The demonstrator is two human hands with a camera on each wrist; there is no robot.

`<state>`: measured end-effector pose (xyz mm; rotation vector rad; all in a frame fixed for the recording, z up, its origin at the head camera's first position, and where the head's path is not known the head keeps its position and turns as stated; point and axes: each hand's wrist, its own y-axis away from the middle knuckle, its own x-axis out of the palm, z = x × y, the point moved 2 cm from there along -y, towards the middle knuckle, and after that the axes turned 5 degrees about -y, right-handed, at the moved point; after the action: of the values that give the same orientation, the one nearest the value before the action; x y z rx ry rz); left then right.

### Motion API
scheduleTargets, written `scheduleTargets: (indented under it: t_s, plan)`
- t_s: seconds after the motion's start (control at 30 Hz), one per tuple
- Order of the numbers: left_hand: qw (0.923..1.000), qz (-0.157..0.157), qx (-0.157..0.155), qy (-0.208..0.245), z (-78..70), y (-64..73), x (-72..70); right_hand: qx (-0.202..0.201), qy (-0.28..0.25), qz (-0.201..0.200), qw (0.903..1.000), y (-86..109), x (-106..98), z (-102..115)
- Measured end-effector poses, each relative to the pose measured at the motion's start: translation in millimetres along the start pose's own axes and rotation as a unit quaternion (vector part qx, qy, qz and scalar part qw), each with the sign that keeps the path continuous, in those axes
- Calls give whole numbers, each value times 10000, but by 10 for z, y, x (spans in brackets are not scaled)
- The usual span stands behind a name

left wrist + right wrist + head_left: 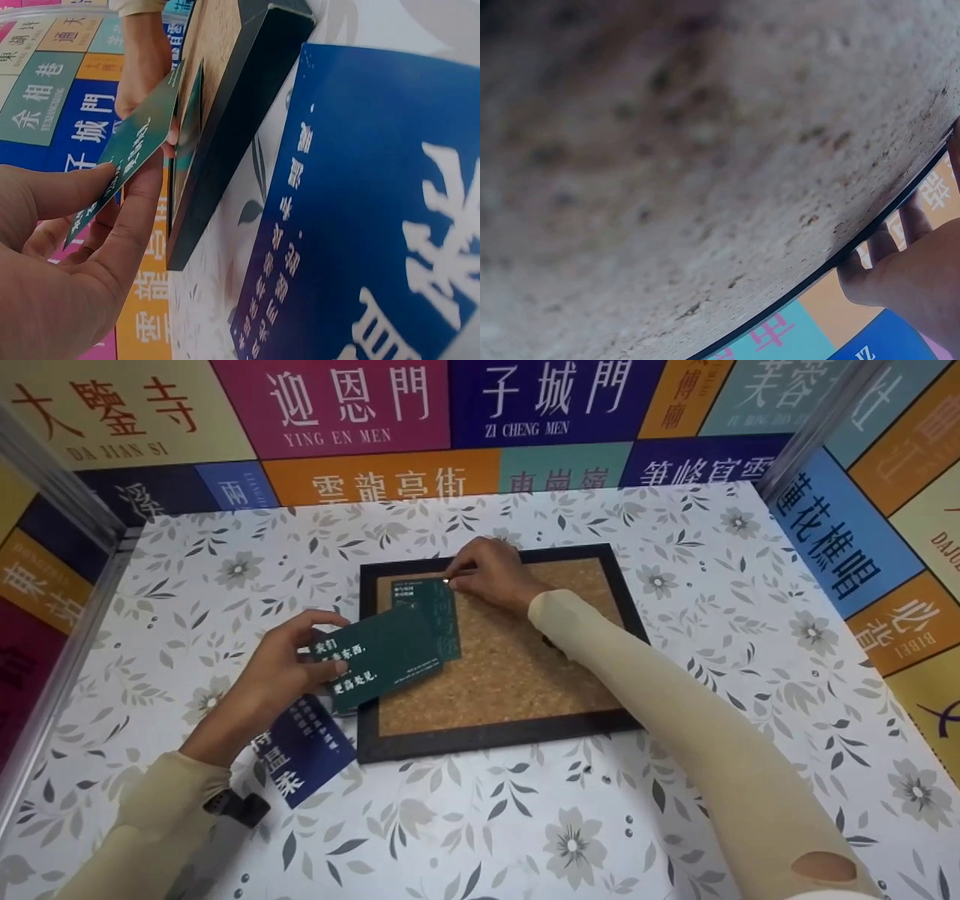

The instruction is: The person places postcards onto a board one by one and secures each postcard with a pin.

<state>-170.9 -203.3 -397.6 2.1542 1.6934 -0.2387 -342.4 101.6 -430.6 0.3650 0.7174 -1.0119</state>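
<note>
My left hand (289,660) pinches a dark green card (382,660) with white lettering between thumb and fingers, tilted over the left side of a black-framed corkboard (517,682). In the left wrist view the green card (139,142) stands off the board. Behind it, a second green card (450,622) lies upright against the cork, partly covered. My right hand (491,574) is at that card's top right corner, fingertips pinching a small white pin-like thing (446,581), mostly hidden. In the right wrist view, cork fills most of the picture, with the right hand (911,270) beyond the board's edge.
A blue card (315,750) with white lettering lies on the floral tabletop (465,825), below the left hand and beside the frame's lower left corner. Colourful lettered panels (352,405) rise along the table's back and sides.
</note>
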Motion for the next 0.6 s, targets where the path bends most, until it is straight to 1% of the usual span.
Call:
scheduleTargets:
  t_s: [0.2, 0.37, 0.53, 0.6]
  plan:
    - [9999, 121, 24, 18, 6, -18, 116, -35, 46, 31, 10000, 1, 3, 5]
    - [9996, 230, 85, 157, -2, -45, 208, -57, 134, 40, 9999, 16, 0, 16]
    - [9990, 328, 299, 109, -15, -75, 306, 4, 123, -34, 9999, 1, -2, 8]
    - [9985, 381, 365, 168, -19, -89, 347, 30, 105, -59, 9999, -5, 0, 9]
